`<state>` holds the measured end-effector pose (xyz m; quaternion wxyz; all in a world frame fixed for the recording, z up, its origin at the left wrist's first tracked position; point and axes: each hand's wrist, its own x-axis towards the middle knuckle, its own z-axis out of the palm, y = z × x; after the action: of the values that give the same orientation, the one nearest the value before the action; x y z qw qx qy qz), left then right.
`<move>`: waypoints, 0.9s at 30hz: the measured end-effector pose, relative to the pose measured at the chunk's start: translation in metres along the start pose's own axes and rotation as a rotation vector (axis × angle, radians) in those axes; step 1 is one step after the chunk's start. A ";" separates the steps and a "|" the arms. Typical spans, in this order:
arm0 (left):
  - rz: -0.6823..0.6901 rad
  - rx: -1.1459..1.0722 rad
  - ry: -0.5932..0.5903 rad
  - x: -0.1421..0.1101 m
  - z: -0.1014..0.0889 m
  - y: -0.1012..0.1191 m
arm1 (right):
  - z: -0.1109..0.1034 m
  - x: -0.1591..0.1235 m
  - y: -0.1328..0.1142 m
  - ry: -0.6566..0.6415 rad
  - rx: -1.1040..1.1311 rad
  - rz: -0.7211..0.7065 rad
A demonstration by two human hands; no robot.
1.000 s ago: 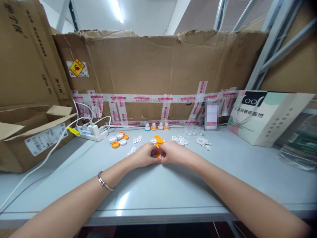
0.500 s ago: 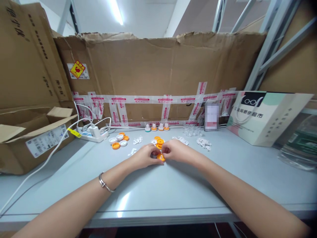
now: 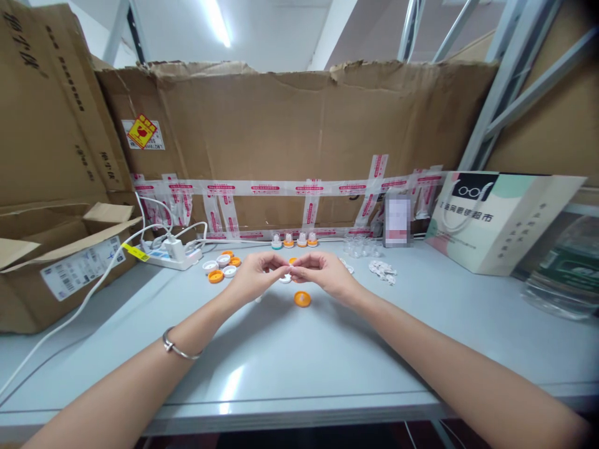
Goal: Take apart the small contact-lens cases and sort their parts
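My left hand (image 3: 258,275) and my right hand (image 3: 328,274) meet above the table, fingers pinched and fingertips touching or nearly so. Whatever lies between them is too small and too covered to name; a pale speck shows there. Just below, on the table, lies an orange round cap (image 3: 302,299) with a small clear or whitish piece at its centre. Behind the fingertips, a white piece (image 3: 285,279) and more orange caps are partly hidden by my hands.
White and orange caps (image 3: 216,276) lie at left. Several finished-looking capped pieces (image 3: 289,241) stand at the back near clear cups (image 3: 362,247). White small parts (image 3: 382,272) lie at right. A power strip (image 3: 173,255), open carton (image 3: 70,268), paper bag (image 3: 491,231) and large bottle (image 3: 561,274) flank the table.
Both hands have lifted off the orange cap, which now lies uncovered on the table. My fingertips have come together above and slightly left of it.
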<state>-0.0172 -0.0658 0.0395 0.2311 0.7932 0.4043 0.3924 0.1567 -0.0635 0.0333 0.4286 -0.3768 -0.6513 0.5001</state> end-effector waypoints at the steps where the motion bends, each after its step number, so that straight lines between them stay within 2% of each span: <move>1: 0.013 0.049 -0.017 0.001 -0.005 -0.001 | -0.001 0.000 -0.001 -0.019 -0.010 0.005; 3: 0.044 0.179 -0.057 0.003 -0.016 -0.004 | -0.005 -0.001 -0.005 -0.056 -0.098 0.012; 7: 0.044 0.583 -0.136 0.007 -0.040 -0.020 | -0.019 -0.003 -0.014 -0.086 -0.401 0.028; 11: 0.043 0.796 -0.211 0.011 -0.045 -0.042 | -0.034 -0.003 -0.012 -0.270 -0.719 0.094; 14: 0.107 0.845 -0.287 0.013 -0.037 -0.054 | -0.039 -0.002 -0.005 -0.400 -0.846 0.112; 16: 0.156 0.872 -0.314 0.014 -0.033 -0.057 | -0.040 -0.001 0.000 -0.443 -0.871 0.097; 20: 0.192 0.897 -0.356 0.012 -0.032 -0.054 | -0.038 0.000 0.002 -0.457 -0.873 0.062; 24: 0.145 0.794 -0.415 0.011 -0.038 -0.049 | -0.036 -0.001 0.001 -0.450 -0.869 0.048; 27: 0.117 0.724 -0.403 0.011 -0.039 -0.049 | -0.035 -0.002 -0.001 -0.438 -0.859 0.051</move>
<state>-0.0673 -0.0274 0.0337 -0.0110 0.9058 0.4171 0.0744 0.1897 -0.0539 0.0390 0.0748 -0.4213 -0.8645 0.2639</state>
